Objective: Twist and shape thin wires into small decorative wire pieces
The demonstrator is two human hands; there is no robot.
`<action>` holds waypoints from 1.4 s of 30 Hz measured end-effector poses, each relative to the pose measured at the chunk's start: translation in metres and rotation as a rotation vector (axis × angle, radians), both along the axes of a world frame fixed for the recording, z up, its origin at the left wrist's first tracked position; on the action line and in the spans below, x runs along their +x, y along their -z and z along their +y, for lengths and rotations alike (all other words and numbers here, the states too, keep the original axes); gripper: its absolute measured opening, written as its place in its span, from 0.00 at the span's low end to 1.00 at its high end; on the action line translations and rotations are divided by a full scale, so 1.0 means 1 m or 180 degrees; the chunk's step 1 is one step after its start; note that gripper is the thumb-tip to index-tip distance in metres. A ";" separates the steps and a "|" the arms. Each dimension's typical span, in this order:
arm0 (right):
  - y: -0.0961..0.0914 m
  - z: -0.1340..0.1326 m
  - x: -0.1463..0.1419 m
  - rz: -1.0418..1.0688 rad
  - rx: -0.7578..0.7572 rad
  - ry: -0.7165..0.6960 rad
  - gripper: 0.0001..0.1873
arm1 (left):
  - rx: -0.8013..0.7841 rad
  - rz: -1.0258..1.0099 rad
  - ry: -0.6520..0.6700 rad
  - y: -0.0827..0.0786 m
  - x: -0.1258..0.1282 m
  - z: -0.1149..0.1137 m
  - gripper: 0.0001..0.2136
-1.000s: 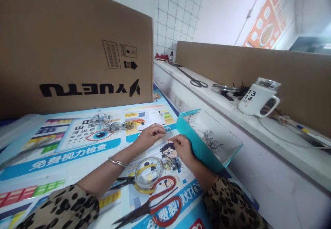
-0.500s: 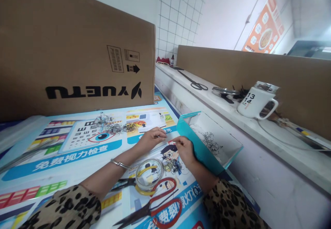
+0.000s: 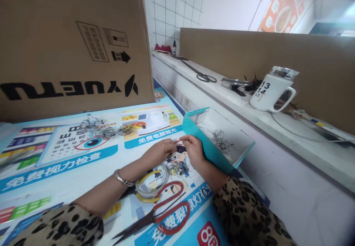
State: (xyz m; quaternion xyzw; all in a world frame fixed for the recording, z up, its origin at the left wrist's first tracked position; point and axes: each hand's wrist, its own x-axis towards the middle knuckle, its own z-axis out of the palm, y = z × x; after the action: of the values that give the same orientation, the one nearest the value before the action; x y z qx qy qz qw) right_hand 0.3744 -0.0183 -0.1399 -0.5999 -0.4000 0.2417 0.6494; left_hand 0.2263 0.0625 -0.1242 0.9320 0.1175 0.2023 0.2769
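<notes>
Both hands have drawn closer: fingers of my left hand (image 3: 158, 152) and right hand (image 3: 195, 150) are closed on the ends of a small thin piece (image 3: 177, 141), just above the surface (image 3: 69, 172). I judge little done: few pieces in the teal tray (image 3: 222, 161), a larger heap (image 3: 102, 129) waiting.

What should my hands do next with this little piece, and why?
Probably move it right into the teal box: the left hand and right hand pinch one small piece between them, and tangled wire bits already lie in that box.
</notes>
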 end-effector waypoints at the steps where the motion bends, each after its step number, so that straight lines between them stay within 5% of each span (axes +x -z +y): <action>1: 0.000 0.000 0.000 0.0031 0.0013 0.0005 0.11 | 0.0020 0.0020 0.0003 0.001 0.001 0.000 0.10; 42: 0.006 0.002 0.003 -0.0031 -0.0041 -0.0111 0.11 | 0.0631 0.0226 -0.0072 0.003 0.009 0.001 0.09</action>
State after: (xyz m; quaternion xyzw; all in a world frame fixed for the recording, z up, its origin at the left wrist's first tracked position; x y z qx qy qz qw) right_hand 0.3779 -0.0168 -0.1455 -0.5981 -0.4121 0.2527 0.6393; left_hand 0.2349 0.0635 -0.1275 0.9600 0.1172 0.1830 0.1767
